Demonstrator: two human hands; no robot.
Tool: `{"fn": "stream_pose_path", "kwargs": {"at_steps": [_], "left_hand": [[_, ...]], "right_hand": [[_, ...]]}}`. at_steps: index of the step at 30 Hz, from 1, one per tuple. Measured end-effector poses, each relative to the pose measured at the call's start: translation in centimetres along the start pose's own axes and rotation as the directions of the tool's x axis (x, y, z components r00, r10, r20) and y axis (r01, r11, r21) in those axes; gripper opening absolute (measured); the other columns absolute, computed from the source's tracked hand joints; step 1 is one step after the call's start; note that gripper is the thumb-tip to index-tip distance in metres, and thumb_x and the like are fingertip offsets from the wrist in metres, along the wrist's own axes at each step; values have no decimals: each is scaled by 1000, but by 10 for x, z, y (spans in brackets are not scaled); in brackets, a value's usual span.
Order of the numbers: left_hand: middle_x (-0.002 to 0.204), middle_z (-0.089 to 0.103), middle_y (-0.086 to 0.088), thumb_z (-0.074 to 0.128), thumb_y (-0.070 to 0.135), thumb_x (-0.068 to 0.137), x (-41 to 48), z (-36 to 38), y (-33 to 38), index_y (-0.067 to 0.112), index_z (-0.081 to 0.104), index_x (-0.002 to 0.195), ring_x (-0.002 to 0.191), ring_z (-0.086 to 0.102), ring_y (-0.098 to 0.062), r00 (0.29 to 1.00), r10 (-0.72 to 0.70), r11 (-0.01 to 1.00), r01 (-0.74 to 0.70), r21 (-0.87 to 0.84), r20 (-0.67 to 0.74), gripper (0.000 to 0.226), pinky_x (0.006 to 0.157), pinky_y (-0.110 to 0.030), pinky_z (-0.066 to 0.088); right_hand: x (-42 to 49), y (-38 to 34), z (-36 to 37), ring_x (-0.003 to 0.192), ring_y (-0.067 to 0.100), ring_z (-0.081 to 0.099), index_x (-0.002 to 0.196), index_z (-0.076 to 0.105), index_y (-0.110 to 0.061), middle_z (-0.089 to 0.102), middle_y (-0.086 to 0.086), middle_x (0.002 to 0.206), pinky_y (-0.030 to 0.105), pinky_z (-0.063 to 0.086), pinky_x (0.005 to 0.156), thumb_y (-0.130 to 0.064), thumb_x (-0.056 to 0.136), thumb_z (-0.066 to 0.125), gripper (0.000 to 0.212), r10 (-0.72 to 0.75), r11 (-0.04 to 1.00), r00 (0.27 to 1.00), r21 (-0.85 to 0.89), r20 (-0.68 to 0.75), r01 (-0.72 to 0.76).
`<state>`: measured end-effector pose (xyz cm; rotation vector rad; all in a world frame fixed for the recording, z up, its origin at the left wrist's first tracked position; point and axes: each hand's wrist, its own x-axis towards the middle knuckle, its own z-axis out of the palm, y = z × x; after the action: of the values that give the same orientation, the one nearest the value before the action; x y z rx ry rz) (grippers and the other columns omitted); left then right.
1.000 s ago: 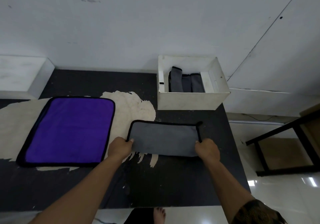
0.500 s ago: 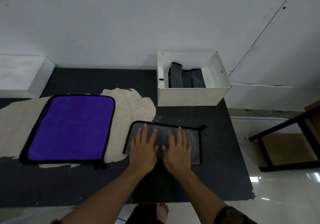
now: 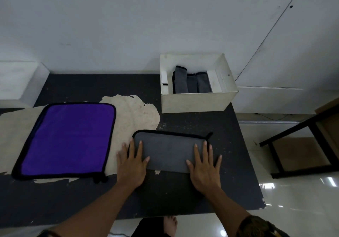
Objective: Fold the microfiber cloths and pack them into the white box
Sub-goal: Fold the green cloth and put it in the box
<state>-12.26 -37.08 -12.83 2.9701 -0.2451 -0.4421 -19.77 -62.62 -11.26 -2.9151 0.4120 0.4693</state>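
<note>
Grey cloth (image 3: 168, 150) lies folded on the table (image 3: 179, 198), long axis left to right. Your left hand (image 3: 131, 165) and right hand (image 3: 204, 169) press flat on its two ends, fingers straight, gripping nothing. The box (image 3: 198, 102) stands beyond, nearer your right.

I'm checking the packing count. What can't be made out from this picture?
Head view:
- Folded cloths in the white box: lower parts hidden by its front wall, so count unsure.
- Grey cloth: near corners covered by the left hand and right hand.
- Black frame at right: cut off by the picture edge.
</note>
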Motion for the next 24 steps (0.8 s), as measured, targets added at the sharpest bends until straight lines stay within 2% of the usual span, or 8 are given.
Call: {"fn": "stream_pose_path", "kwargs": {"at_steps": [3,5,8,10,14,17,20,24], "left_hand": [[152,32,-15,46,33,98,2,-21,-2,18,33,147,134,34,-36,984,-132,984,116,-134,-119,53,108,-53,30],[134,48,-15,55,24,95,6,-32,-3,14,46,134,114,48,-33,966,-214,948,170,-270,-145,42,92,-48,42],[131,46,-20,58,22,95,16,-46,-2,7,43,135,107,53,-35,954,-296,861,249,-444,-38,45,89,-48,47],[131,47,-22,57,21,96,21,-52,-1,3,42,134,108,54,-35,947,-320,828,299,-475,38,45,89,-44,48],[116,59,-20,50,20,98,30,-60,-7,-2,50,119,101,59,-31,922,-322,817,385,-429,215,31,81,-35,49],[106,63,-16,47,18,98,32,-61,-9,1,57,104,87,58,-25,911,-300,826,396,-400,282,20,73,-31,48],[102,62,-16,46,17,98,29,-57,-6,1,59,99,84,55,-23,911,-283,807,395,-438,301,21,67,-28,44],[88,61,-9,51,23,97,19,-52,-7,5,58,84,76,55,-19,918,-286,757,392,-523,275,23,55,-27,38]], "right_hand": [[-1,-6,-11,148,29,-20,156,8,-24,-16,9,163,58,-9,116,-53,101,23,64,39,997,998,67,-42,-36],[-5,-10,-23,149,33,9,145,33,-21,10,12,163,54,12,118,-43,98,45,53,189,965,973,207,-134,-159],[-11,-13,-37,119,32,49,125,44,-17,44,14,137,48,42,97,-34,90,63,43,423,839,893,441,-157,-320],[-12,-13,-41,107,33,55,122,41,-14,47,15,127,46,47,90,-33,89,65,44,493,746,868,538,-52,-392],[-1,-10,-46,109,36,56,126,38,-6,49,19,129,46,49,90,-37,91,62,53,546,614,824,598,151,-516],[9,-4,-49,100,30,61,125,44,-3,60,17,120,35,50,79,-45,93,57,55,535,621,812,545,232,-564],[14,3,-49,73,18,55,104,60,-5,67,11,105,30,48,68,-45,95,55,41,496,666,835,513,237,-542],[16,12,-52,82,22,58,107,63,-4,66,12,110,29,45,69,-38,97,53,36,471,675,854,532,223,-511]]}}
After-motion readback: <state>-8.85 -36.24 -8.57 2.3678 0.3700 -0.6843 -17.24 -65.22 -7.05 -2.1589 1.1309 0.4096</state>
